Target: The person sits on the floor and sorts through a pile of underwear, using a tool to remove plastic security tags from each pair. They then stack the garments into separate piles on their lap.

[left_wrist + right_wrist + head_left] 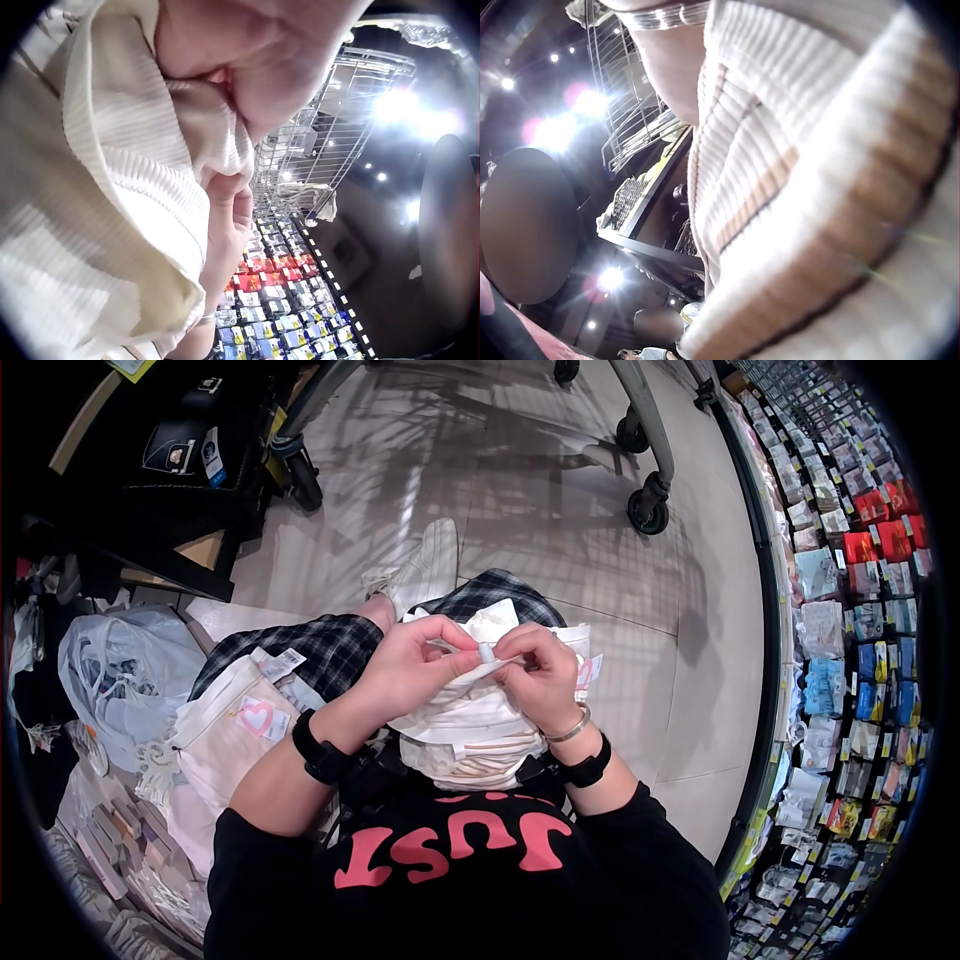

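A cream ribbed garment lies in the person's lap on a stack of folded pale cloth. The left hand pinches its upper edge between thumb and fingers. Close beside it, the right hand pinches the same edge, thumb against curled fingers. Between the fingertips a small whitish piece sticks up; I cannot tell what it is. In the left wrist view the ribbed fabric drapes below the left hand. Brown-striped ribbing fills much of the right wrist view, partly blurred.
A pale pouch with a pink heart tag rests by the left thigh, near a clear plastic bag and small boxes. Wheeled metal legs stand ahead on the tiled floor. Shelves of packaged goods line the right.
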